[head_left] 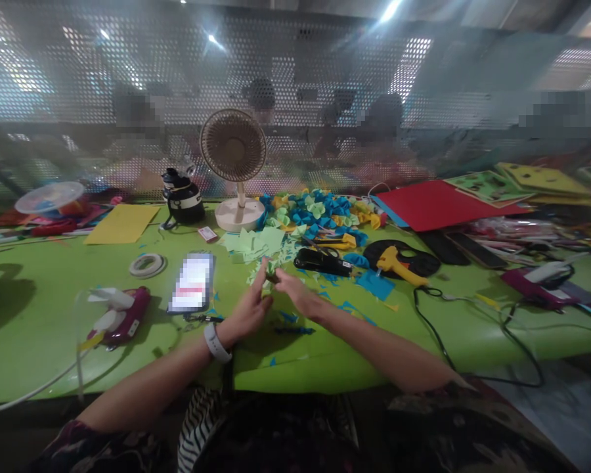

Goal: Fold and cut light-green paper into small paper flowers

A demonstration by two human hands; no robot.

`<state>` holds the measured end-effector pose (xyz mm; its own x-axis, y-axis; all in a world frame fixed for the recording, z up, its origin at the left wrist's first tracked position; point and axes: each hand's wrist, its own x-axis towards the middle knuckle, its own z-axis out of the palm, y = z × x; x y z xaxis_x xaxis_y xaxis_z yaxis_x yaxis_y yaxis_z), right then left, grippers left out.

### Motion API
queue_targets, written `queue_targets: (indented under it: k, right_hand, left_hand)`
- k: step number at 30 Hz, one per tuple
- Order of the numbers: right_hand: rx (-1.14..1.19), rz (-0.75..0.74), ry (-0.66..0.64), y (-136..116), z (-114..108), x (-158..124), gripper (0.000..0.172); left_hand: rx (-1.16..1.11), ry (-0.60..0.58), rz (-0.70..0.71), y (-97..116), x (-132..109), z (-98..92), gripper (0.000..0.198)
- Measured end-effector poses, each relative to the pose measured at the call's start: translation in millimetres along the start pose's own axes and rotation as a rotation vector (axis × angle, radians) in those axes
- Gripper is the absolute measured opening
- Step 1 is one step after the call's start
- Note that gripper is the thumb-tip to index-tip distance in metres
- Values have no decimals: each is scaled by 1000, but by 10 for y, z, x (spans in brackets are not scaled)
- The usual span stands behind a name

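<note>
Together, hands (pixel 250 312) (pixel 298 295) grasp green paper (pixel 270 269); stapler label (pixel 346 265) illegible.

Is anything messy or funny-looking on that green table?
Yes, a little messy: blue paper scraps lie scattered loose near the right hand. They look untidy because the colorful paper pieces beside the fan are gathered in a heap. Nothing looks clearly broken.

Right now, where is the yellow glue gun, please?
In the head view, the yellow glue gun lies right of centre, partly over a black item, to the right of the black stapler.
</note>
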<state>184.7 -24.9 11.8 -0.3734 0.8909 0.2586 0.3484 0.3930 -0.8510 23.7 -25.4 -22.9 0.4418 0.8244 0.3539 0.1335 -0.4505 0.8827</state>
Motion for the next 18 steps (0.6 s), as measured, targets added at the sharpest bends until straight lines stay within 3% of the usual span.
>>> queue_targets:
  k: [3, 6, 18]
  right_hand:
    - [3, 32, 16, -8, -87, 66, 28]
    - [-82, 56, 31, -24, -136, 73, 28]
    - [-226, 35, 203, 55, -95, 32, 35]
  left_hand:
    - [-277, 67, -151, 70, 71, -85, 76]
    - [-402, 74, -197, 126, 104, -116, 73]
    - [-346, 179, -214, 69, 176, -145, 32]
